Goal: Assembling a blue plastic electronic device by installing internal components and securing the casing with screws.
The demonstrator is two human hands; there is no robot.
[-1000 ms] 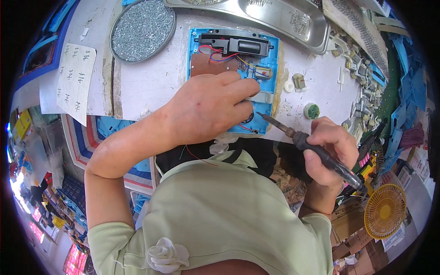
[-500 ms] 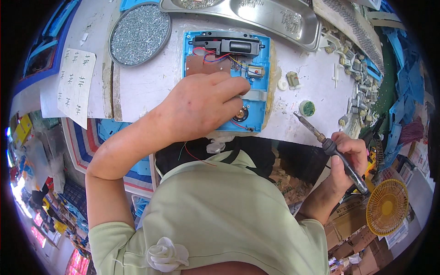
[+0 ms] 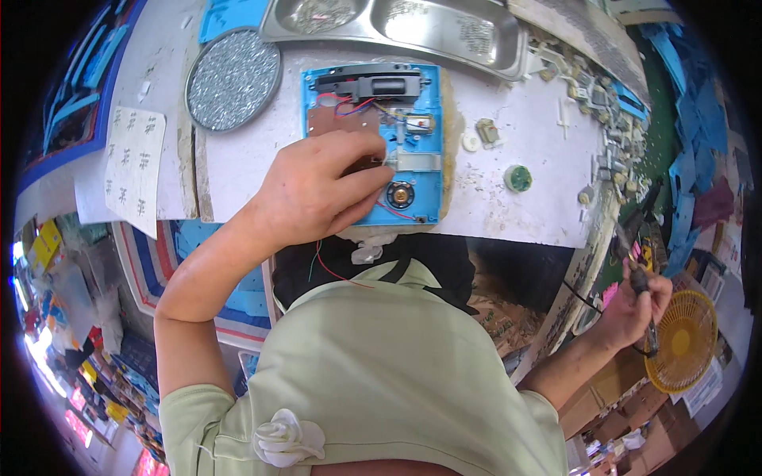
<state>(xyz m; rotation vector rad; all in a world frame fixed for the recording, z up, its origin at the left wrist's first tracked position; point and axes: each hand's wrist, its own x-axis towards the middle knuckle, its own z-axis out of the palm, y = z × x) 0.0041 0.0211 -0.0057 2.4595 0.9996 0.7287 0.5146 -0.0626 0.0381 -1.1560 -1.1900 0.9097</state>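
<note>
A blue plastic housing (image 3: 429,198) lies on the bench before me, fitted with a brown circuit board (image 3: 341,120), a black part (image 3: 389,86), a small motor (image 3: 420,124) and a round speaker (image 3: 400,194). My left hand (image 3: 317,186) rests over its left side. Thumb and fingertips are closed together at the board's right edge; what they pinch is hidden. Off the bench's right edge, my right hand (image 3: 635,313) grips a soldering iron (image 3: 638,278) by its handle, its tip end blurred among dark items.
A round tray of screws (image 3: 274,87) and a steel compartment tray (image 3: 361,32) stand at the back. Small motors (image 3: 627,151) pile up at right. A green-filled pot (image 3: 517,178) sits nearer. Marked paper (image 3: 131,170) lies left; a yellow basket (image 3: 683,341) is at lower right.
My right hand has carried the soldering iron right and down, away from the bench. The left hand has drawn slightly left over the housing, uncovering more of the speaker. The whole view has shifted slightly.
</note>
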